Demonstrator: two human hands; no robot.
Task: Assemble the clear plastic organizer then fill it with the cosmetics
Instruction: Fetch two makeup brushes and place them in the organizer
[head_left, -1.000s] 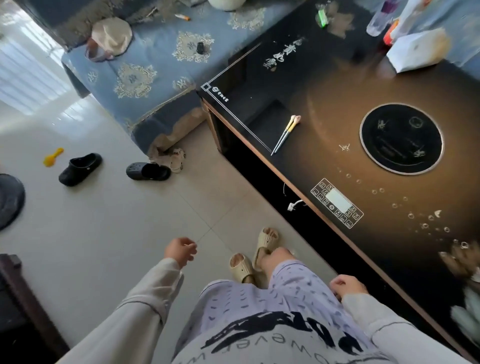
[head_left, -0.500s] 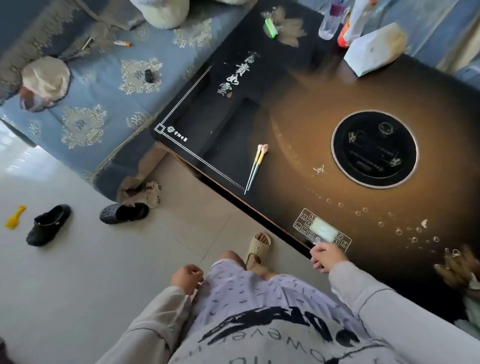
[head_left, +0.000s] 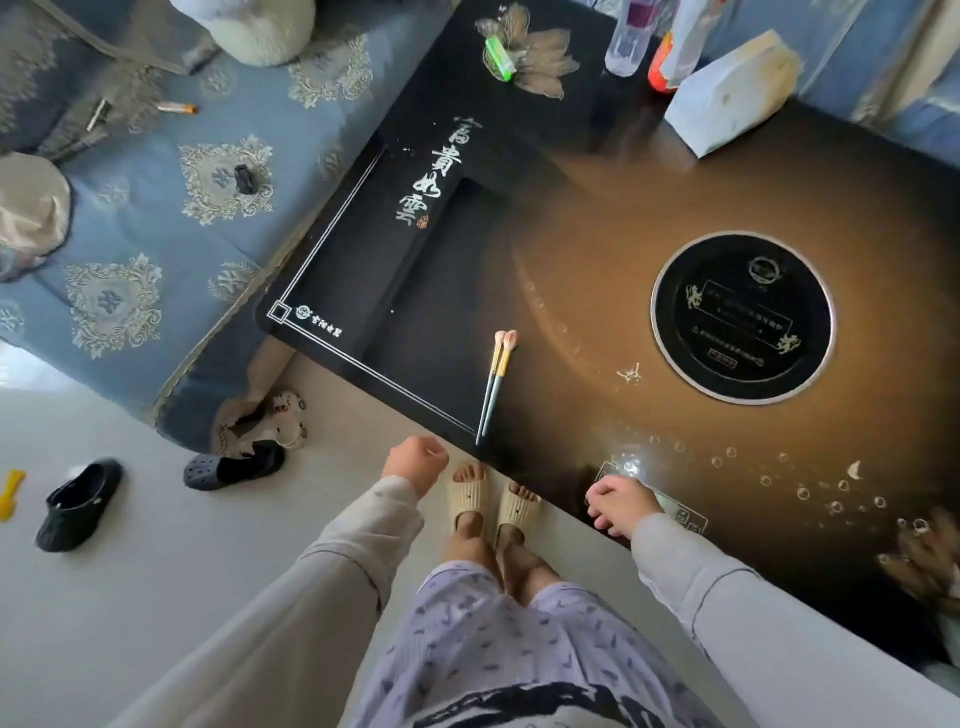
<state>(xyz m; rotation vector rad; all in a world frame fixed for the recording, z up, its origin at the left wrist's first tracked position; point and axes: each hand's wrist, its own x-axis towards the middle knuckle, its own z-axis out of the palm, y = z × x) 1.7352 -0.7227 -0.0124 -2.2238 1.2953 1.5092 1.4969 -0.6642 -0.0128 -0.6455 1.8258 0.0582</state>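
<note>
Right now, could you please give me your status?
Left hand curled, empty. Right hand resting on table edge. Two makeup brushes on table, untouched; organizer not in view. Nothing blocking them.

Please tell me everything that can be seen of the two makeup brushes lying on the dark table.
The two makeup brushes are thin, with pinkish bristle tips, gold-looking collars and dark grey handles. They lie flat, side by side, on the glossy dark table, tips pointing away from the person, handle ends at the table's near edge. No hand touches them.
</note>
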